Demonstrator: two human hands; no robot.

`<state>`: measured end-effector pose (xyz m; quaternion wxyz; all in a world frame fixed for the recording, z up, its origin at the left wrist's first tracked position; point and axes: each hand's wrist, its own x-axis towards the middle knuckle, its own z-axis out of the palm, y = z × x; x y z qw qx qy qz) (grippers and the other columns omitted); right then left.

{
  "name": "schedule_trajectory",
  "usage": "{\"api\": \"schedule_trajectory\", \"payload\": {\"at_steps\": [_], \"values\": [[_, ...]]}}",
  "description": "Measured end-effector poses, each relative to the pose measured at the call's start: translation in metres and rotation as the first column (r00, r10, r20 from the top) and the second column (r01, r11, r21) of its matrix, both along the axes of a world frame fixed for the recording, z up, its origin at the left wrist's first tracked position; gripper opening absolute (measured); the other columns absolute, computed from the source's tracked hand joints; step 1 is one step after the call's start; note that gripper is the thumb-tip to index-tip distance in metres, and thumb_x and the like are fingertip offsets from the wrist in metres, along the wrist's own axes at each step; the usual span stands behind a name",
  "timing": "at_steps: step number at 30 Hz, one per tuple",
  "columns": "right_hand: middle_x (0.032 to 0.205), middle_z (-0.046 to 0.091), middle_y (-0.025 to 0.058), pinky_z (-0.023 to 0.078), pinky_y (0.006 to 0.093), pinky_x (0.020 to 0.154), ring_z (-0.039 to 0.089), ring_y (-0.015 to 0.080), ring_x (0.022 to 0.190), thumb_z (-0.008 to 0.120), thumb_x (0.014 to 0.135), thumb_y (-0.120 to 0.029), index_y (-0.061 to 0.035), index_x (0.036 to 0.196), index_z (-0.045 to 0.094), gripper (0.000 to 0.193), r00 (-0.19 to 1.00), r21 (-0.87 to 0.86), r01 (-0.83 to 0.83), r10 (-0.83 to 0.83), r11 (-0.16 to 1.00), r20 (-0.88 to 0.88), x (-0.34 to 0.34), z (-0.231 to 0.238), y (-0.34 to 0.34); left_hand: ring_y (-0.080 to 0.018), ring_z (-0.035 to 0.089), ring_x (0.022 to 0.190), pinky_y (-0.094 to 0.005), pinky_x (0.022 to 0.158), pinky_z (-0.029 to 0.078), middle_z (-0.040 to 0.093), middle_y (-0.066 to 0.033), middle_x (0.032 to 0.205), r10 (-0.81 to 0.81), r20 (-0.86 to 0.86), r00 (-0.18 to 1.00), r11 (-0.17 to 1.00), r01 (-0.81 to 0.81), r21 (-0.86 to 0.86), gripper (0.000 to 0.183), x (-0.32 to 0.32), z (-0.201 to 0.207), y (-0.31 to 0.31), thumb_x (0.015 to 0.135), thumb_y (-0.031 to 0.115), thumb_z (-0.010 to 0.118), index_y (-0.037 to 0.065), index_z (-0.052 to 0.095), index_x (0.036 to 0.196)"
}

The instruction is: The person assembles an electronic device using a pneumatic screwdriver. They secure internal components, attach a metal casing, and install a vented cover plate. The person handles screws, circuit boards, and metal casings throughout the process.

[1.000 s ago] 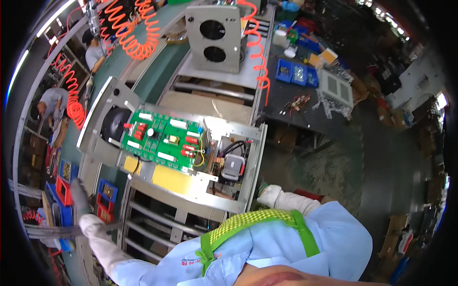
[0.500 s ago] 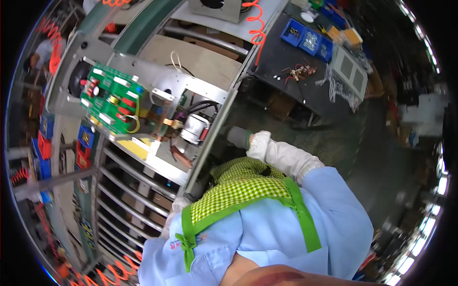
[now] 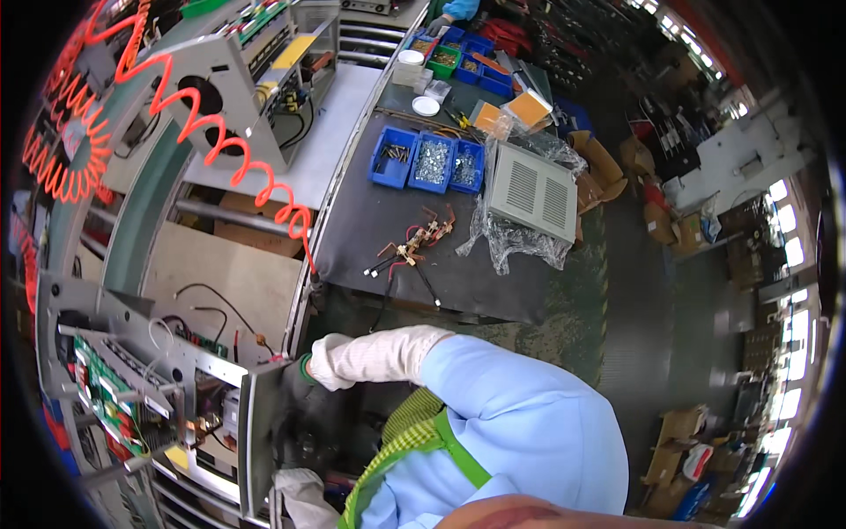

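Note:
An open metal chassis (image 3: 257,441) lies on the roller line at the lower left, with a green circuit board (image 3: 106,383) and wiring inside. My right hand (image 3: 296,381), in a dark grey glove with a green cuff, is at the far end of the chassis's near side panel. Its fingers are hidden by shadow and the panel edge. My left arm shows only as a pale sleeve (image 3: 304,498) by the near end of the same panel. The left hand itself is out of sight.
A dark bench (image 3: 352,238) beyond my right arm carries blue bins (image 3: 432,163) of small hardware, a wired copper assembly (image 3: 414,245) and a plastic-wrapped vented grey panel (image 3: 531,196). A red coiled hose (image 3: 238,159) hangs over the line. Another chassis (image 3: 207,88) stands farther along.
The view has swung to the right, bringing more of the bench and the farther chassis into sight. The near chassis now appears lower left, its side panel broader. My right hand remains beside it.

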<state>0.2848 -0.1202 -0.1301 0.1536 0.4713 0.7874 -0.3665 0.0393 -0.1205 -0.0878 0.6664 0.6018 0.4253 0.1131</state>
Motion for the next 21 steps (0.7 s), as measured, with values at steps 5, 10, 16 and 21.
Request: {"api": "schedule_trajectory", "payload": {"at_steps": [5,10,16,21], "values": [[0.089,0.066,0.0175,0.047,0.0414,0.064,0.063,0.0284,0.084,0.058,0.072,-0.019,-0.0057,0.085,0.069,0.022,0.878,0.845,0.003,-0.406,0.534,0.253,0.122,-0.038,0.054,-0.0304,0.059,0.095,-0.0404,0.085,0.046,0.062,-0.0178,0.1,-0.002,0.012,1.0,0.999,0.002,-0.05,0.045,0.02,0.029,-0.014,0.087,0.037,0.059,-0.001,0.059,0.111],[0.104,0.063,-0.0081,0.047,0.0278,0.084,0.058,0.0065,0.101,0.045,0.089,-0.025,-0.0267,0.098,0.068,0.025,0.792,0.093,0.347,-0.345,0.933,0.504,0.134,0.111,0.023,-0.0184,0.052,0.062,-0.0313,0.058,0.045,0.056,-0.0072,0.077,0.285,0.079,0.955,0.94,-0.263,-0.216,0.031,0.026,0.052,-0.032,0.09,0.032,0.056,0.004,0.061,0.102],[0.112,0.064,-0.0044,0.045,0.0285,0.09,0.058,0.0107,0.107,0.06,0.077,-0.033,-0.0249,0.096,0.069,0.022,0.75,-0.281,0.527,-0.284,0.802,0.597,0.129,-0.005,0.032,-0.005,0.035,0.043,-0.0199,0.037,0.029,0.04,0.0056,0.058,0.322,0.048,0.946,0.754,-0.226,-0.617,0.017,0.032,0.032,-0.015,0.095,0.023,0.048,0.015,0.052,0.081],[0.092,0.066,0.0016,0.05,0.0353,0.075,0.063,0.0178,0.087,0.074,0.067,-0.033,-0.0121,0.093,0.069,0.034,0.891,0.055,0.281,-0.282,0.958,0.355,0.152,0.056,-0.046,-0.0004,0.038,0.049,-0.015,0.04,0.027,0.051,0.0029,0.072,0.397,0.173,0.901,0.76,-0.218,-0.613,0.017,0.042,0.056,-0.024,0.092,0.015,0.057,0.003,0.06,0.104]]}}
